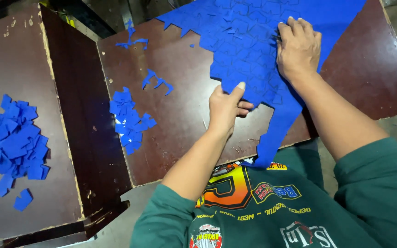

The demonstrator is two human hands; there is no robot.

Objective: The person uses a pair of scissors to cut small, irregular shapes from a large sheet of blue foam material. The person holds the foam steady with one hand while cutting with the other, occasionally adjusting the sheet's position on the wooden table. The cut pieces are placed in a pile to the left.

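Dark brown desk (180, 105) before us carries a die-cut blue foam sheet (253, 41), its edge pinched by our left hand (225, 106) while our right hand (298, 46) presses fingers flat; two piles (128, 120) of freed pieces (12, 142) lie left of our fingers, much sheet remaining.

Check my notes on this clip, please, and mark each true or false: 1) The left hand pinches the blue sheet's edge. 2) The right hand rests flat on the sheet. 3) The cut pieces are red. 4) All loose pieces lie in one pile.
1) True: the left hand grips the edge of the blue sheet.
2) True: the right hand presses on it.
3) False: the pieces are blue.
4) False: there is a large pile on the left board and a small pile near the left hand.
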